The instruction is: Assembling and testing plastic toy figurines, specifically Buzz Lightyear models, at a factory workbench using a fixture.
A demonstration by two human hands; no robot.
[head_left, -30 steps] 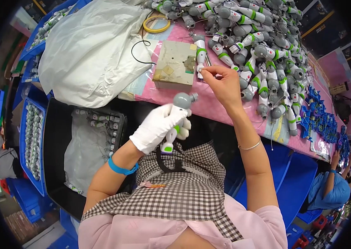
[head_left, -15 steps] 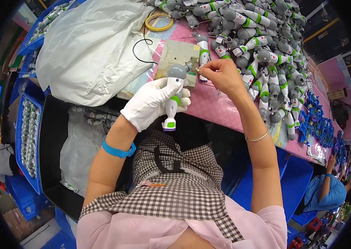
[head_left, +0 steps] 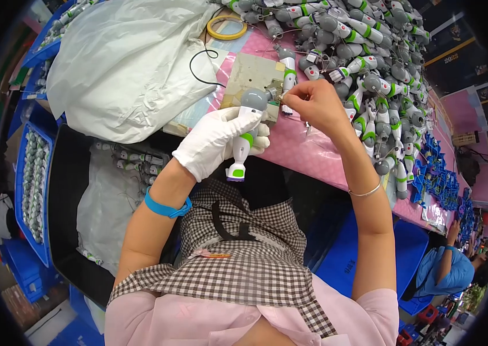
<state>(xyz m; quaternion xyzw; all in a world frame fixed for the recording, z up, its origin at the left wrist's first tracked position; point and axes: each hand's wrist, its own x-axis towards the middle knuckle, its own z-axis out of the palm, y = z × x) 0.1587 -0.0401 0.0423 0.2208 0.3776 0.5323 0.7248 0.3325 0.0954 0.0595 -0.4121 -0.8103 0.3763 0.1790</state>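
My left hand [head_left: 212, 143], in a white glove, is closed round a toy robot arm [head_left: 253, 100]. The arm is white, grey and green; its grey ball shoulder points up and its white end hangs below my fingers. Bare, my right hand [head_left: 320, 108] is pinched beside the arm's small grey shoulder peg. Something small and pale shows at the fingertips, possibly a wire end, but I cannot make out what it is. Behind the arm lies a flat greyish plate [head_left: 248, 70] with small fittings along its right side. Another toy arm [head_left: 289, 69] lies beside that plate.
A big heap of toy arms [head_left: 365, 81] covers the table's right. White sheeting [head_left: 128, 69] drapes the left, near a yellow tape roll [head_left: 226, 27] and black cord [head_left: 193, 68]. Blue parts [head_left: 440, 176] lie farther right. A black bin [head_left: 65, 196] stands lower left; a co-worker [head_left: 443, 271] sits right.
The toy arm has shifted slightly right and up in the picture, with both hands moving along with it. The view has also moved a little. My grips look the same.
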